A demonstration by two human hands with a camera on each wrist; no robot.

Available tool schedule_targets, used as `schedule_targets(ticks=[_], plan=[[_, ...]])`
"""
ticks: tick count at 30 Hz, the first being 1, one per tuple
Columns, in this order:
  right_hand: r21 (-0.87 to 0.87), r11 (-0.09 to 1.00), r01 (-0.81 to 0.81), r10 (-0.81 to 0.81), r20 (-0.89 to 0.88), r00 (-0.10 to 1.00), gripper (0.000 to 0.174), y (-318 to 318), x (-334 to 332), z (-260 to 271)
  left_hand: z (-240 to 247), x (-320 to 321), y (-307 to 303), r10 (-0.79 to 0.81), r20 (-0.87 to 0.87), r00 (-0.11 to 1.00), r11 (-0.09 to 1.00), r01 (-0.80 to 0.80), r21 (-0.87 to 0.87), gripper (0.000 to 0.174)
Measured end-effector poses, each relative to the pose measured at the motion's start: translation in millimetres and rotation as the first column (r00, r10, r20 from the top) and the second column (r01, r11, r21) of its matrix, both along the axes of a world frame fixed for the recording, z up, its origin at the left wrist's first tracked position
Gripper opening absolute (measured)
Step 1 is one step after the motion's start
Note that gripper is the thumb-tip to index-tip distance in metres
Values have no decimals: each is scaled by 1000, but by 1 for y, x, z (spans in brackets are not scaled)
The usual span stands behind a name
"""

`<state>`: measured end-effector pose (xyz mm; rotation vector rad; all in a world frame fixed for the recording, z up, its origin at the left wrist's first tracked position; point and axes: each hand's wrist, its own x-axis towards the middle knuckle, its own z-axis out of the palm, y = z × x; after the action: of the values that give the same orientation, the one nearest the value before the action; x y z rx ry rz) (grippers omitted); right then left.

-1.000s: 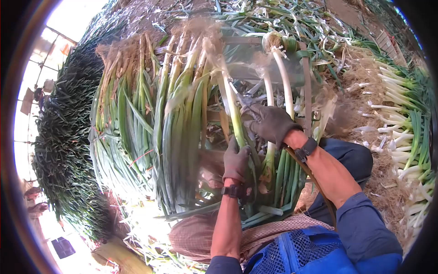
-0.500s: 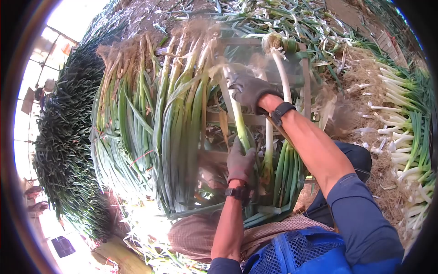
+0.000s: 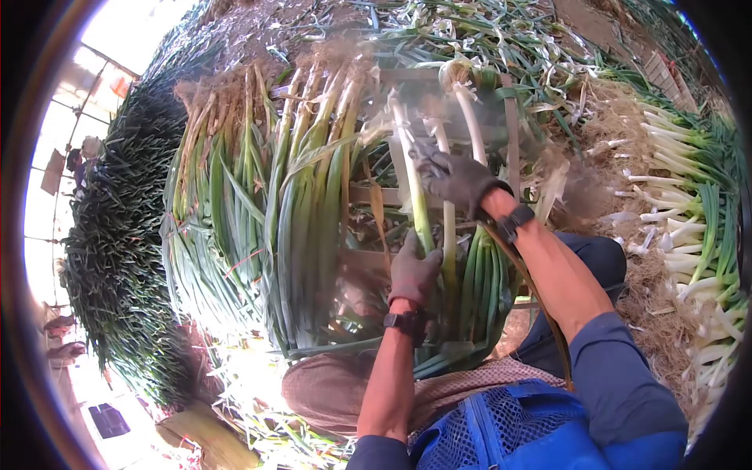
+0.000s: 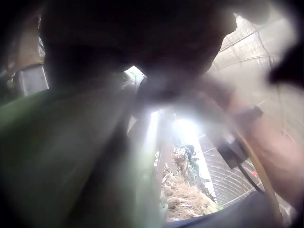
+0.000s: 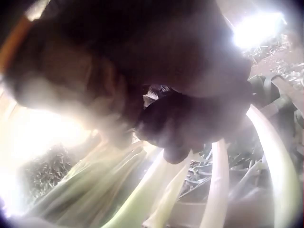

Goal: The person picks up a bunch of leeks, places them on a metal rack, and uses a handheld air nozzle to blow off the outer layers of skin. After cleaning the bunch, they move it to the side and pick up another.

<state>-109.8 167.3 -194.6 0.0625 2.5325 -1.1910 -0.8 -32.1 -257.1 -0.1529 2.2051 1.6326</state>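
My gloved left hand (image 3: 415, 270) grips a long green onion (image 3: 417, 205) by its green part, the white end pointing away from me. My gloved right hand (image 3: 458, 178) is close beside the white stalk, its fingers curled round an air gun that the glove mostly hides. A brown hose (image 3: 539, 294) runs from that hand down along my forearm. In the right wrist view the dark glove (image 5: 180, 118) covers much of the picture, with pale stalks (image 5: 216, 190) below. The left wrist view is largely blocked by the glove and blurred green leaves (image 4: 61, 147).
Untrimmed green onions with brown roots (image 3: 305, 188) lie in a row to the left on a slatted frame (image 3: 513, 129). Two more white stalks (image 3: 470, 117) stand right of my hand. Cleaned ones (image 3: 689, 196) line the right; a dark green heap (image 3: 117, 251) stands far left.
My right hand first moved up and left along the stalk, then came back down a little. The stalk's upper end now looks whiter, its loose outer skin pulled aside. My left hand keeps its grip.
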Motion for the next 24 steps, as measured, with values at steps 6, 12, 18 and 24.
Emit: schedule_targets(ticks=[6,12,18,24], plan=[[-227,972,-69,92,91,992,64,17,134,33,2,-22,-2,3,6,1000,985,-4,172,39],[-307,940,148,-82,219,972,57,49,188,84,59,-58,5,-57,-42,997,998,59,35,34],[-424,906,6,-44,-80,996,52,45,177,102,40,-27,58,-152,-108,982,950,114,-292,36],[-102,983,-155,150,-53,987,61,38,118,81,28,59,116,-585,14,811,720,526,-453,41]])
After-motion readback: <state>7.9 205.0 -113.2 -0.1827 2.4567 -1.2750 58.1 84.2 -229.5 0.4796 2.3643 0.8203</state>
